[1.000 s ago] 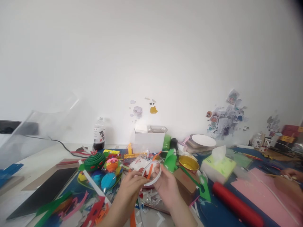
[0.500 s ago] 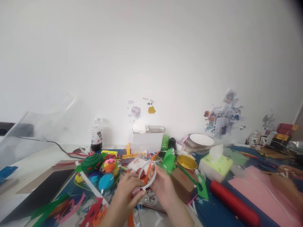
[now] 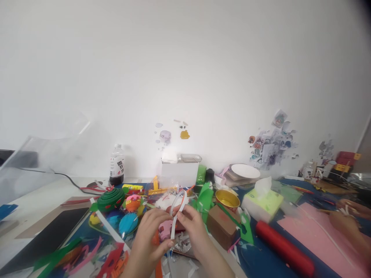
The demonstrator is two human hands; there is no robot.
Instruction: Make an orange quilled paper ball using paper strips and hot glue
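A narrow white strip [image 3: 174, 227], apparently paper, curves into a loop between my two hands. My right hand [image 3: 194, 228] pinches the strip along its right side. On the left side, my left hand [image 3: 152, 231] has its fingertips against the loop and its thumb at the strip's lower end, with a gap between thumb and fingers. Through that gap a pink piece [image 3: 165, 229] shows below. Crinkled silver foil [image 3: 184, 244] lies under my right hand. The far side of the loop blends with the pale clutter behind it.
To the left stands a plate of colourful craft pieces with a green coiled one [image 3: 110, 200]. A brown box [image 3: 222, 227], gold tin [image 3: 227, 199], tissue pack [image 3: 262, 200] and red roll [image 3: 284, 249] lie right. Another person's hand [image 3: 349, 224] is at the far right, over pink sheets [image 3: 315, 235].
The loop has turned from a wide, open circle to a narrower, more upright view. Its free end now points down by my left thumb, and my hands have spread slightly apart.
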